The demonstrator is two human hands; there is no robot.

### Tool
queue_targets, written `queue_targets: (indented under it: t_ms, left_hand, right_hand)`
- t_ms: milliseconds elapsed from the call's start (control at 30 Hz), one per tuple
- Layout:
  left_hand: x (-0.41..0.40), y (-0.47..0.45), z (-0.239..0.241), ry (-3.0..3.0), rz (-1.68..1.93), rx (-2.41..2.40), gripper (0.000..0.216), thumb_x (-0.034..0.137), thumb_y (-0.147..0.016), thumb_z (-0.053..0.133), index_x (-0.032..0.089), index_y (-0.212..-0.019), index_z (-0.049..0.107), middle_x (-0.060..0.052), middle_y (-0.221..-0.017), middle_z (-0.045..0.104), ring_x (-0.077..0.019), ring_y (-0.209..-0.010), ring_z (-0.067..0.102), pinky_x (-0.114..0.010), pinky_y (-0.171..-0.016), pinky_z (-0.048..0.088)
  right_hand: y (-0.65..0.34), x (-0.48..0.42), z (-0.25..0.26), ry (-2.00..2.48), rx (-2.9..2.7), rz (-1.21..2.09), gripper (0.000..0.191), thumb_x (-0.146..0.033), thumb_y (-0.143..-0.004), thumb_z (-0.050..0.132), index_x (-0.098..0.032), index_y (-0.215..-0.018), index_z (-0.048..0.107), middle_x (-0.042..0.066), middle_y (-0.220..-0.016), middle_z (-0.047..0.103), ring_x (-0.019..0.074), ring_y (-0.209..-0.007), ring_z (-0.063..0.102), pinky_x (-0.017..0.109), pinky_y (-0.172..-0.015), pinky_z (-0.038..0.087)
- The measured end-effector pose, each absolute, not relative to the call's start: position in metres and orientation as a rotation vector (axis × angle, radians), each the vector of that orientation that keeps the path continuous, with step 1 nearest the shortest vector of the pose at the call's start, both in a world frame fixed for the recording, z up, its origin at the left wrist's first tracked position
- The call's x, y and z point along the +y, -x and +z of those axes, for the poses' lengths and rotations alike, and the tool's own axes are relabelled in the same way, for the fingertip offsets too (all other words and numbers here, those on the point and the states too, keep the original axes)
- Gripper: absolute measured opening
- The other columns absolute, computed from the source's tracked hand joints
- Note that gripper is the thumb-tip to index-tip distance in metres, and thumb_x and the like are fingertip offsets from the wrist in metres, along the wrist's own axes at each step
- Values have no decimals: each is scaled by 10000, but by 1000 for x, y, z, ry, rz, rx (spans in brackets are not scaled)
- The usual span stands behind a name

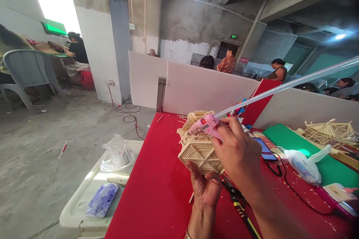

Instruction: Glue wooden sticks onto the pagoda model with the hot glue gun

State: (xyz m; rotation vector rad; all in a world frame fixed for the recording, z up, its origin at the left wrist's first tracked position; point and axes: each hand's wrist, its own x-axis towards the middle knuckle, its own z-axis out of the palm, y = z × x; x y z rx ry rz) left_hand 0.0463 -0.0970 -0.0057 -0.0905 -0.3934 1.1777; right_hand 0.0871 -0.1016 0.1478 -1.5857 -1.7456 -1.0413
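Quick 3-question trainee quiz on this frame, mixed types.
1. True or false: the right hand holds a pink glue gun.
2. Pick one: the left hand grips the stick model from A) above, B) below, C) not at all.
3. Fill in: the table top is ___ in colour.
Key: 1 true; 2 B; 3 red.
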Motion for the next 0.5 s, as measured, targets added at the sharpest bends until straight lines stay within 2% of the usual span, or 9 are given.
queue_targets:
  t_ms: [233, 500]
  left_hand:
    - [-98, -44, -3, 68, 1173, -410, 560, 459, -796, 725, 318, -1315, 571, -94, -1294, 636, -101, -919, 655, -60, -539, 455]
    - [-97, -44, -6, 114, 1158, -488, 520, 471, -861, 645, 321, -1349, 542, -87, -1278, 648, -86, -931, 648, -44, -556, 445]
  right_hand:
    - [-79, -101, 149, 1548, -1789, -1064, 304, -141, -784, 589, -240, -1059, 673, -2, -982, 666, 79, -602, 522, 248, -480, 230]
    - [-72, -100, 149, 1574, -1816, -1100, 274, -133, -780, 573, -240, -1015, 665, -8, -983, 662, 79, -604, 509, 255, -500, 212]
